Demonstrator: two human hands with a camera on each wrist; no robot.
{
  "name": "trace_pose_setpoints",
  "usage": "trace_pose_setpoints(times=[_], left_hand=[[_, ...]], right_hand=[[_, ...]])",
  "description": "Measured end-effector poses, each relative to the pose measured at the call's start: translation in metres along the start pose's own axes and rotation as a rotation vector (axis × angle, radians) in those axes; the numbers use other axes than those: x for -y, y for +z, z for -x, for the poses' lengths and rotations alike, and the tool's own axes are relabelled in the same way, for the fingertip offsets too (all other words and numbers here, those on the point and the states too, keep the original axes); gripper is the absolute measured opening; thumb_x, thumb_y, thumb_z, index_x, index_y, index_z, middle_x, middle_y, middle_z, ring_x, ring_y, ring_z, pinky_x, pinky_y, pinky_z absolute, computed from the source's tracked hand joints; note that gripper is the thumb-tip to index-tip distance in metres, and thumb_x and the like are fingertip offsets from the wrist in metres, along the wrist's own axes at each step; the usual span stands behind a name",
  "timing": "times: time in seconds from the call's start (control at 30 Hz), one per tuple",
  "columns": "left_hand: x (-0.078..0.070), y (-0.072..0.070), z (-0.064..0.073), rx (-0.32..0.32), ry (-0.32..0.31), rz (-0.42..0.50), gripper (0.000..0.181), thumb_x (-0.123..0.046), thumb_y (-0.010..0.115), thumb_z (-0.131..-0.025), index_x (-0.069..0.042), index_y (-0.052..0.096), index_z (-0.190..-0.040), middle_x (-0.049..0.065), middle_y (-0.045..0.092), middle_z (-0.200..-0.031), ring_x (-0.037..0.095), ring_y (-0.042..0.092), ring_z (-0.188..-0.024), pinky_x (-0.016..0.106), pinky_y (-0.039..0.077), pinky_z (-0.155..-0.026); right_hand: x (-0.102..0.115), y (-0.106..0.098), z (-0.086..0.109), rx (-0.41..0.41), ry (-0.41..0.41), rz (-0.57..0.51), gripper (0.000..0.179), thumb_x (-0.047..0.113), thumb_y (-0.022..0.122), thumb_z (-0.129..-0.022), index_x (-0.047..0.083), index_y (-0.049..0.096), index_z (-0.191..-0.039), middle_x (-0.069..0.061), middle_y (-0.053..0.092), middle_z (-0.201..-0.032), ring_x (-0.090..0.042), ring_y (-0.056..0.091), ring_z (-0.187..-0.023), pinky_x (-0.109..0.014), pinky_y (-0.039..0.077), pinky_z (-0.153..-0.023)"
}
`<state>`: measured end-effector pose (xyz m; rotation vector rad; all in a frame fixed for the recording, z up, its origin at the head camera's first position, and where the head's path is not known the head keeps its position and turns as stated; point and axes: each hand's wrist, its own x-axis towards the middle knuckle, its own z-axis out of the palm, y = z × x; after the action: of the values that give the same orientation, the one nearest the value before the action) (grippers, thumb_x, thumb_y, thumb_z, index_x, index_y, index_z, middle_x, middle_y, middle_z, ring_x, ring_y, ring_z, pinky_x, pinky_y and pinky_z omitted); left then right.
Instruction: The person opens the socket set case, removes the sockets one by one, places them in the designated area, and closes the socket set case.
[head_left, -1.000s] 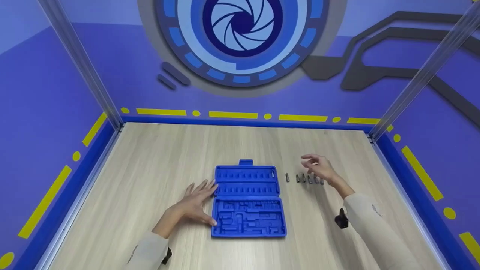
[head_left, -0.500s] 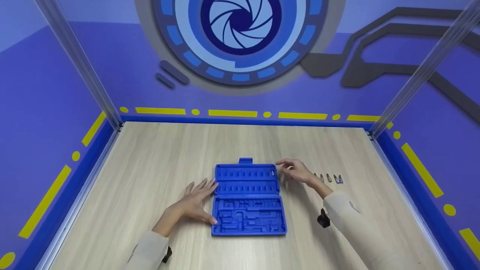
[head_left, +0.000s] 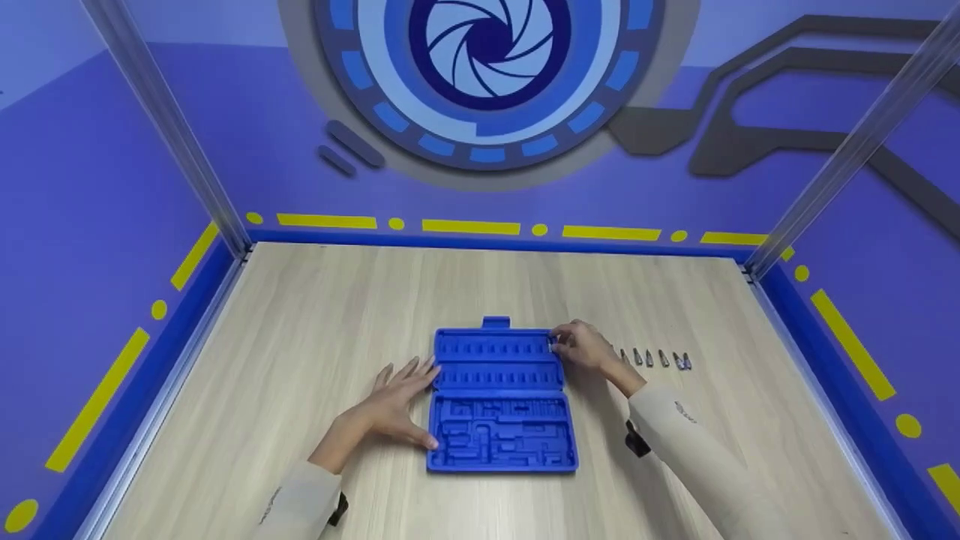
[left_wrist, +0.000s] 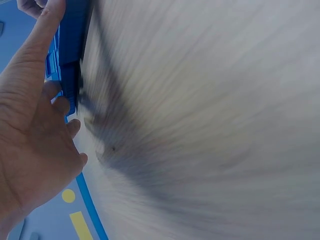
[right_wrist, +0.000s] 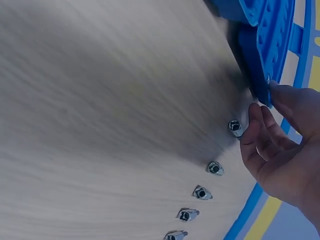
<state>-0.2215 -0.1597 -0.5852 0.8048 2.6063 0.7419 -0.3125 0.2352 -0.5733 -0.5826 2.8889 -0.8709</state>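
An open blue plastic tool case [head_left: 495, 433] lies on the table with its moulded slots facing up. My left hand [head_left: 386, 411] is spread along its left edge, fingertips and thumb touching the rim. At the case's far right corner, my right hand [head_left: 586, 349] has its fingertips on a small metal socket bit [right_wrist: 268, 80] in the end slot. The other fingers are curled beside the case wall. Just below them another socket bit [right_wrist: 235, 128] stands on the table. Further right stands a row of similar socket bits [head_left: 649, 358].
The wooden table [head_left: 360, 300] is closed in by blue panels, with a metal post [head_left: 225, 202] at each far corner. The case's latch tab [head_left: 496, 322] sticks out at its far side.
My right hand has moved left from above the row of bits to the case's far right corner, uncovering more of the row. The left hand and case have stayed put.
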Motion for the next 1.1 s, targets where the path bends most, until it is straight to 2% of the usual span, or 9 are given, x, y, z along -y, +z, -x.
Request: trace_pose_setpoints(times=[0.27, 0.37, 0.53, 0.77, 0.93, 1.1], left_hand=[[0.0, 0.002, -0.001, -0.006, -0.002, -0.002, 0.129, -0.059, 0.09, -0.065, -0.011, 0.022, -0.164, 0.014, 0.015, -0.172, 0.045, 0.008, -0.159, 0.072, 0.0, -0.123], [0.0, 0.002, -0.001, -0.009, 0.001, -0.008, 0.129, -0.06, 0.09, -0.066, -0.011, 0.022, -0.163, 0.014, 0.015, -0.172, 0.045, 0.009, -0.158, 0.072, 0.001, -0.123], [0.0, 0.001, -0.001, -0.01, 0.001, -0.014, 0.129, -0.06, 0.09, -0.066, -0.011, 0.022, -0.163, 0.014, 0.015, -0.172, 0.045, 0.009, -0.158, 0.073, 0.0, -0.123], [0.0, 0.002, -0.001, -0.006, -0.006, -0.016, 0.13, -0.061, 0.089, -0.065, -0.011, 0.022, -0.163, 0.013, 0.015, -0.172, 0.045, 0.009, -0.158, 0.072, 0.0, -0.123], [0.0, 0.003, -0.001, 0.004, -0.006, -0.013, 0.13, -0.062, 0.089, -0.065, -0.011, 0.021, -0.164, 0.012, 0.014, -0.172, 0.044, 0.008, -0.159, 0.072, 0.0, -0.123], [0.001, 0.001, -0.002, -0.008, 0.001, -0.019, 0.129, -0.06, 0.09, -0.065, -0.01, 0.022, -0.163, 0.012, 0.014, -0.172, 0.044, 0.009, -0.159, 0.072, -0.001, -0.123]], right_hand=[[0.003, -0.002, -0.003, 0.026, 0.051, 0.077, 0.027, 0.014, 0.074, -0.093, -0.004, 0.074, -0.114, -0.018, 0.067, -0.103, -0.029, 0.065, -0.09, -0.048, 0.056, -0.079], [0.005, -0.005, -0.005, 0.051, 0.06, 0.099, 0.028, 0.014, 0.076, -0.092, -0.002, 0.075, -0.114, -0.019, 0.067, -0.107, -0.032, 0.066, -0.095, -0.051, 0.057, -0.083], [0.009, -0.008, -0.008, 0.106, 0.032, 0.183, 0.029, 0.015, 0.076, -0.092, -0.002, 0.075, -0.116, -0.02, 0.068, -0.113, -0.034, 0.067, -0.101, -0.051, 0.058, -0.088], [0.016, -0.015, -0.013, 0.19, 0.007, 0.339, 0.028, 0.021, 0.075, -0.094, 0.004, 0.075, -0.116, -0.016, 0.065, -0.109, -0.034, 0.067, -0.097, -0.053, 0.059, -0.083], [0.015, -0.017, -0.017, 0.271, 0.07, 0.317, 0.031, 0.026, 0.073, -0.095, 0.008, 0.07, -0.12, -0.015, 0.062, -0.11, -0.031, 0.062, -0.097, -0.053, 0.057, -0.085], [0.011, -0.018, -0.02, 0.273, 0.071, 0.297, 0.031, 0.025, 0.073, -0.095, 0.01, 0.066, -0.121, -0.015, 0.059, -0.11, -0.03, 0.06, -0.095, -0.053, 0.056, -0.084]])
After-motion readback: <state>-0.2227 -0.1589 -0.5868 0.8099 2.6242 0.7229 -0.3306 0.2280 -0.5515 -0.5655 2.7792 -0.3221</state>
